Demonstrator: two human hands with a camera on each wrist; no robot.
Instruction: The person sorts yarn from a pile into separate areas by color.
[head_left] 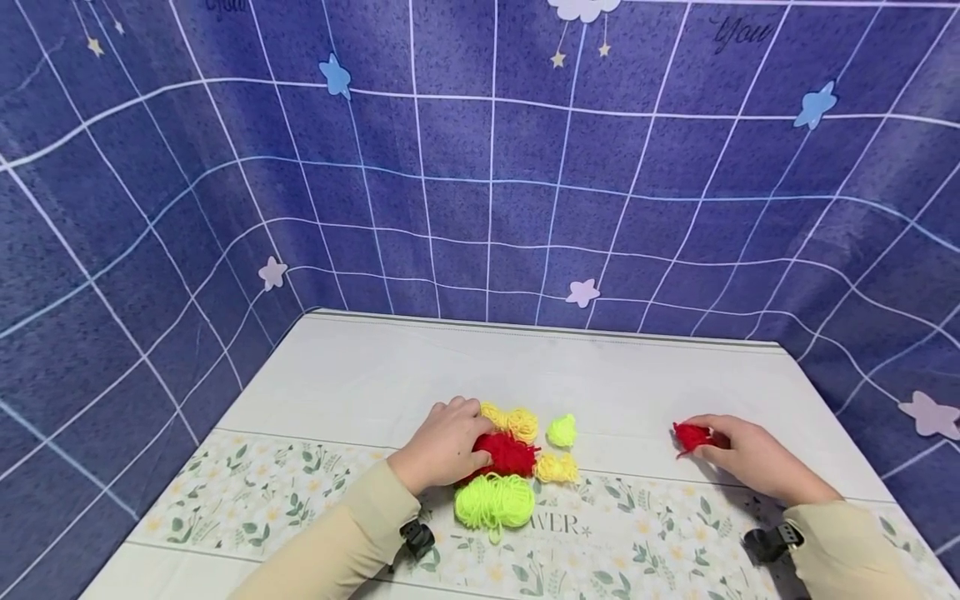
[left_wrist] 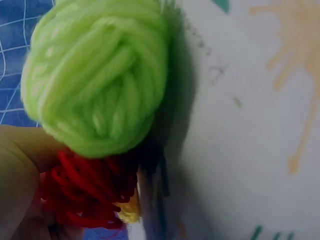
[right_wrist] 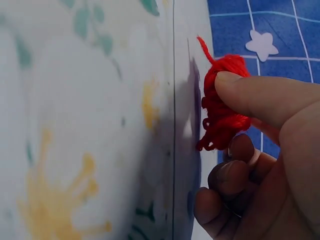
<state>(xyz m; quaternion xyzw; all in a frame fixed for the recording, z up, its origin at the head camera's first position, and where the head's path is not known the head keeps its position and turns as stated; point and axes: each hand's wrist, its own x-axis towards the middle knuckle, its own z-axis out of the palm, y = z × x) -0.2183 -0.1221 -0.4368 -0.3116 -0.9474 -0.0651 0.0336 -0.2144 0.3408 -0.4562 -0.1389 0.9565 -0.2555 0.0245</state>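
Note:
My left hand (head_left: pixel 444 443) grips a large bundle of red yarn (head_left: pixel 510 455), thumb along its near side. Right in front of that bundle lies a big neon green ball of yarn (head_left: pixel 495 502), which fills much of the left wrist view. Behind the red yarn is a yellow yarn bundle (head_left: pixel 517 422), and a smaller yellow one (head_left: pixel 557 468) lies to its right. Off to the right, my right hand (head_left: pixel 753 457) pinches a small red yarn bundle (right_wrist: pixel 227 107) between thumb and fingers, low over the table. A loose strand sticks out of its end.
A small neon green yarn ball (head_left: pixel 562 431) lies between the hands, nearer the left. The table (head_left: pixel 375 358) has a white cover with a floral band. Blue curtains (head_left: pixel 450 208) with a grid and stars hang behind and at both sides.

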